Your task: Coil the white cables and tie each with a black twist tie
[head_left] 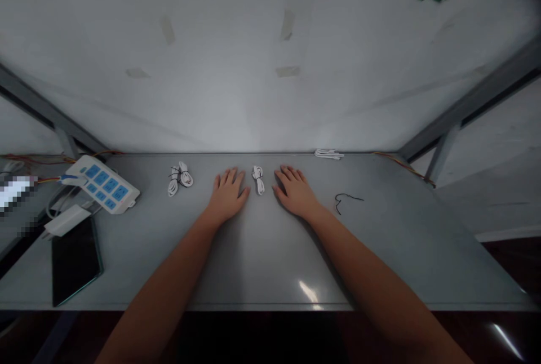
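Flat on the grey table, my left hand [228,195] lies palm down with its fingers spread. My right hand [296,190] rests the same way a little to the right. Between the two hands, touching neither, is a small white cable bundle [258,180] bound round its middle with a dark tie. Left of my left hand lie two more tied white cables [180,178], side by side. A loose white cable [328,154], folded lengthwise, sits at the back edge beyond my right hand. Right of my right wrist is a thin black tie [349,197], bent and loose.
At the left stands a white power strip [110,183] with blue sockets and a plug in it. A white adapter [70,221] overlaps a dark tablet [76,262] near the front left. Metal frame bars [448,121] rise at both sides, before a white wall [236,99].
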Motion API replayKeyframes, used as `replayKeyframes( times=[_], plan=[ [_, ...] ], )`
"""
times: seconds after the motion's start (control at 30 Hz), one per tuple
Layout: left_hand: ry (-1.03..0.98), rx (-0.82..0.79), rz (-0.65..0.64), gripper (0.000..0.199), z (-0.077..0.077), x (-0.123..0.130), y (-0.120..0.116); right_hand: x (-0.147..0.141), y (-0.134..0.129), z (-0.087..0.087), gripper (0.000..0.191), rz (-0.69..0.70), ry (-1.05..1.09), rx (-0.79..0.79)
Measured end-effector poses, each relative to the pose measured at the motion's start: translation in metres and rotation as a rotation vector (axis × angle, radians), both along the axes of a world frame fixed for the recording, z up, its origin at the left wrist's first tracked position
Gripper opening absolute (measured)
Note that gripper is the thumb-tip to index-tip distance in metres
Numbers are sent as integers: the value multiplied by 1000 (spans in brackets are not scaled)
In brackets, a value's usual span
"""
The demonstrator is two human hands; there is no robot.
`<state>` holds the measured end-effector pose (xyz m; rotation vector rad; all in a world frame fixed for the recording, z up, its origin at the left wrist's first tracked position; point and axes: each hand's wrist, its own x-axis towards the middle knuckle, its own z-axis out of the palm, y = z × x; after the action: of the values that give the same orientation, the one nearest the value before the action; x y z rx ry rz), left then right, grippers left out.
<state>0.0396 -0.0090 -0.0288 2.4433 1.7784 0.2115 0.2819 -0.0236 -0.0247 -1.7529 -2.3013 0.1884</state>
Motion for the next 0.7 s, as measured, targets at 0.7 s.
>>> replayKeyframes(
  times=[0.7],
  plan=[
    [-103, 151, -316, 48, 3, 16, -11, 13, 21, -25, 48, -148, 310, 123]
  ],
)
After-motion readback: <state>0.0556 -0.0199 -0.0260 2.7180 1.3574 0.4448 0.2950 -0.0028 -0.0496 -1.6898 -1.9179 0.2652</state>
